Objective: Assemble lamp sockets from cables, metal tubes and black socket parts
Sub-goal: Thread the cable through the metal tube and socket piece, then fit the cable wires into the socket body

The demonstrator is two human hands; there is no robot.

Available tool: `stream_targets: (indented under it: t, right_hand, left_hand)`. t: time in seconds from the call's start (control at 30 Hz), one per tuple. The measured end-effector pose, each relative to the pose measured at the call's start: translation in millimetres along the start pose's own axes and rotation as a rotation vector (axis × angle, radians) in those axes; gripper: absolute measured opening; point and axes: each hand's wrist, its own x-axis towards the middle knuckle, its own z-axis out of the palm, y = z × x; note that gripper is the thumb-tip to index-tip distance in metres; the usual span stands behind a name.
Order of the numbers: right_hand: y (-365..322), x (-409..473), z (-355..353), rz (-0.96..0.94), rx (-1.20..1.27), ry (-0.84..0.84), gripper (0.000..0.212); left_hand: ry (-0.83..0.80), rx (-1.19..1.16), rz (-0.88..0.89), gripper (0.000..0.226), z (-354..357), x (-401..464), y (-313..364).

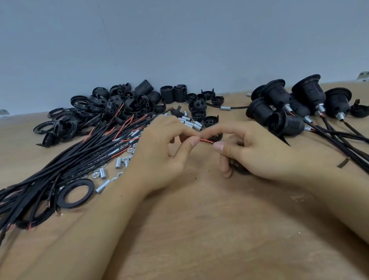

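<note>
Both forearms on bench (208,245), we're pinching one red wire (206,141).
Left hand (157,159) and right hand (251,150) fingers clamped on its ends; cable bundle (45,177) left of it, finished sockets (295,106) right.

**Black parts, red wire, pale wood**

Showing black on the cables (38,179), the socket parts (110,108), the flat ring (75,194) and the assembled sockets (295,106). Glinting silver on the metal tubes (102,173). Showing bright red on the wire (206,141). Showing light brown wood grain on the table (201,247), plain grey-blue on the far wall (159,22).
</note>
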Motion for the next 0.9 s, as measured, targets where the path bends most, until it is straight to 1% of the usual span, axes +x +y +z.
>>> stream_targets:
  t: [0.13,0.2,0.23,0.33,0.4,0.53,0.6,0.8,0.9]
  right_hand:
    - [5.7,5.7,11.5,-0.014,-0.116,0.056,0.03]
    - [4.1,5.1,15.3,-0.041,-0.077,0.058,0.036]
    - [2.8,4.8,15.4,-0.051,-0.031,0.063,0.034]
    - [0.5,6.7,9.1,-0.069,0.054,0.127,0.012]
    - [1.4,7.9,6.5,-0.056,0.097,0.163,0.005]
    - [2.9,7.0,9.0,-0.034,0.225,0.18,0.01]
    - [3.1,9.0,10.2,-0.027,0.242,0.176,0.01]
    - [7.2,14.3,12.1,0.01,0.271,0.184,0.014]
    - [10.1,16.0,12.7,0.032,0.296,0.202,0.015]
  left_hand:
    - [-0.024,0.036,-0.048,0.014,0.7,-2.4,-0.5]
    - [-0.026,0.047,-0.051,0.015,0.9,-1.2,-1.0]
    - [-0.025,0.055,-0.044,0.012,1.0,-0.4,-1.6]
    - [-0.019,0.07,-0.021,0.005,1.9,1.6,-2.9]
    - [-0.005,0.05,0.006,0.005,2.9,2.6,-3.1]
    - [0.046,0.024,0.02,0.013,6.0,4.0,-2.4]
    - [0.055,-0.012,-0.01,0.014,8.5,3.6,-3.2]
    - [0.086,-0.185,-0.063,0.005,14.8,3.3,-3.6]
    - [0.116,-0.221,-0.063,0.014,15.9,2.9,-4.7]
